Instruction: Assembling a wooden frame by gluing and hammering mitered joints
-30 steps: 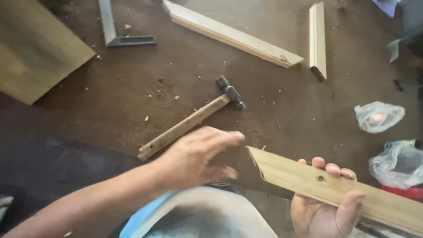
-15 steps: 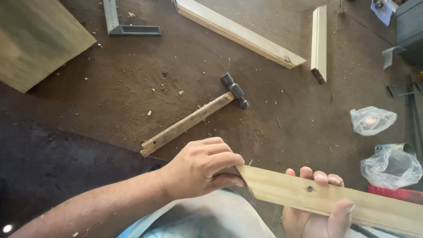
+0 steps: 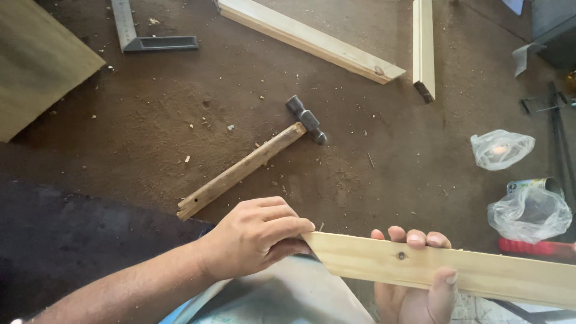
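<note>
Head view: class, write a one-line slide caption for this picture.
Both hands, left and right, grip a mitred pine strip above a dusty floor where a wooden-handled hammer lies.

Brown dirt floor [image 3: 150, 138] scattered with pale wood chips and shavings, lit by soft daylight from above. A darker patch [image 3: 72, 240] spreads at lower left, and a flat wooden board [image 3: 36, 66] lies at the upper left

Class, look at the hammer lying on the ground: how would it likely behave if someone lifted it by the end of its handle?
The hammer would probably feel head-heavy, since its dark metal head sits at the far end. The wooden handle looks stiff and rough, so it is unlikely to slip.
</note>
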